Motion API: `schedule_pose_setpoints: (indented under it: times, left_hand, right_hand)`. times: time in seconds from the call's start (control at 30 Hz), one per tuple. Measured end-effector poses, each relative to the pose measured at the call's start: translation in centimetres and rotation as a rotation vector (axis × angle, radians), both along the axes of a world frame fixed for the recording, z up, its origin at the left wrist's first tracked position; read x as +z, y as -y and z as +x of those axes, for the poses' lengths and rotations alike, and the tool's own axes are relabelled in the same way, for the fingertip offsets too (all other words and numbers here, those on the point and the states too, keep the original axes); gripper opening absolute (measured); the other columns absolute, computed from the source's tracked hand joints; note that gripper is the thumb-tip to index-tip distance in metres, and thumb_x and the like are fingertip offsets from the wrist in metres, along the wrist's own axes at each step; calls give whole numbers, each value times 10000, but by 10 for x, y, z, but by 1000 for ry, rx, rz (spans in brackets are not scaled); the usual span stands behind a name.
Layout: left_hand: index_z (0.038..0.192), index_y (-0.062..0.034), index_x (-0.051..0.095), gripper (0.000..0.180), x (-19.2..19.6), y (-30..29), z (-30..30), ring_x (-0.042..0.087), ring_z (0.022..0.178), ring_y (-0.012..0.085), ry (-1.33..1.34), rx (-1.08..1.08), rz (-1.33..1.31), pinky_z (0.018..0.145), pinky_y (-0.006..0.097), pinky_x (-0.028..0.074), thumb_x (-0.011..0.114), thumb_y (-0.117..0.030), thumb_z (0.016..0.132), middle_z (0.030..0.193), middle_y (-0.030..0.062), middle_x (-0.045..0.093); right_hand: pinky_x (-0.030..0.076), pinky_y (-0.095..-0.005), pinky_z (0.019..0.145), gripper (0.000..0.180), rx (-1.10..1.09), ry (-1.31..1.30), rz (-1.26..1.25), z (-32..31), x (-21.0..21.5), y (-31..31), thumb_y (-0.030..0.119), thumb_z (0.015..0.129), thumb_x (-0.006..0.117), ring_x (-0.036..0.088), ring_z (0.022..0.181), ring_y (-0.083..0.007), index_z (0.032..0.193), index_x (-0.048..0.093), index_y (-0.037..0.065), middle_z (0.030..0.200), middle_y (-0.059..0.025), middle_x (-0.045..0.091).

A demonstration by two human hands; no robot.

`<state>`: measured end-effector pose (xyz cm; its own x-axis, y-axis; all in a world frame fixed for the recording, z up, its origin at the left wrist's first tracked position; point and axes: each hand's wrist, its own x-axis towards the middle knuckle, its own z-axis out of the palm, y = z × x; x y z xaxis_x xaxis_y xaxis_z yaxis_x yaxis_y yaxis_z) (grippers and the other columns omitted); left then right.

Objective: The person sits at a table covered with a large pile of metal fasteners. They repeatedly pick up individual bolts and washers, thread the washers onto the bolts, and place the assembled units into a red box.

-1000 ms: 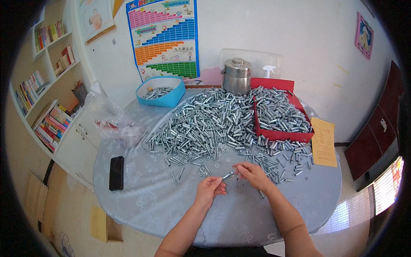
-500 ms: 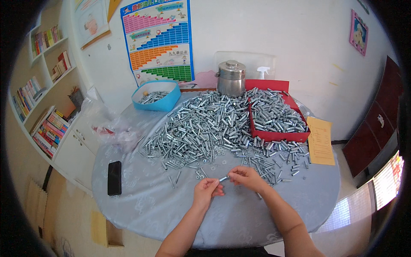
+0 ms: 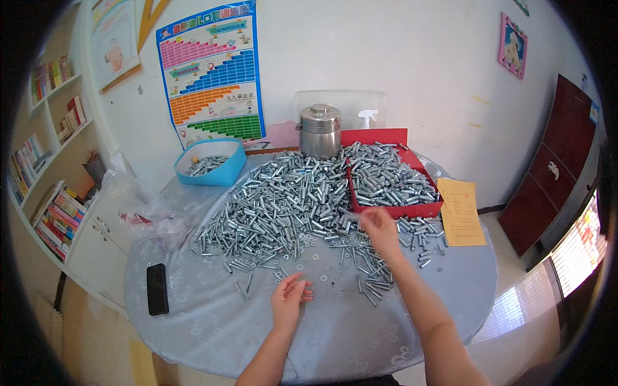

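A broad heap of shiny metal bolts and sleeves [image 3: 264,206] covers the middle of the table. My right hand [image 3: 380,226] reaches over the heap's right side, by the front edge of the red box [image 3: 402,211]. Motion smears its fingertips, and a pale streak beside them is too blurred to name. Nearer to me, my left hand [image 3: 290,301] hovers above the cloth with loosely curled fingers; nothing shows in it. Small washers [image 3: 315,257] and loose bolts [image 3: 370,293] lie between and around the hands.
More metal pieces fill the red box and a blue bin [image 3: 230,172]. A steel canister [image 3: 320,132] stands behind the heap. A black phone [image 3: 157,289] lies at the left, a plastic bag [image 3: 151,215] behind it. A yellow paper sheet [image 3: 460,215] rests at the right edge.
Both hands were together over the near cloth, holding a bolt. My right hand has moved forward to the red box; my left hand stays behind without the bolt. The view has shifted.
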<state>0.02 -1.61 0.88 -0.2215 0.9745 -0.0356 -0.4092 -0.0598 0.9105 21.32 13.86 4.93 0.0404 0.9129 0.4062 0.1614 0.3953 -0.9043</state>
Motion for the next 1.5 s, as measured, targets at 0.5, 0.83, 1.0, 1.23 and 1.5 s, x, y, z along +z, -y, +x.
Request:
schedule_pose_setpoints:
  times: [0.5,0.83,1.0,1.23,1.5]
  left_hand:
    - [1036,13,534,211,3,-2,-8,568,613,117,-12,28,-85,533,235,497,537,-66,840,833,114,619]
    - [999,8,556,176,-5,-4,-11,553,600,104,-41,58,-84,523,225,484,530,-76,847,824,102,621]
    - [995,0,563,179,-8,-6,-13,562,609,109,-70,66,-80,522,239,497,529,-100,850,831,99,624]
    - [997,-2,565,176,-11,-5,-11,566,612,114,-62,61,-69,521,241,500,526,-91,851,830,101,624]
    - [999,2,565,177,-13,-3,-8,568,636,113,-62,5,-68,559,243,502,523,-91,855,848,102,625]
  right_hand:
    - [438,-379,671,87,-600,847,700,54,54,-73,95,673,621,545,767,-266,756,637,75,749,-87,589]
    - [438,-364,765,188,184,908,400,-11,-3,-7,141,687,637,536,873,-275,864,642,78,838,-85,588]
    - [441,-364,743,209,167,959,307,-24,-25,-10,172,674,663,544,848,-276,846,627,59,825,-94,592]
    - [451,-387,671,148,152,897,149,-22,-31,-3,167,677,641,569,754,-283,776,588,71,754,-91,605]
    - [462,-351,642,177,185,926,181,-29,-25,11,159,677,644,585,718,-253,821,584,75,765,-87,614]
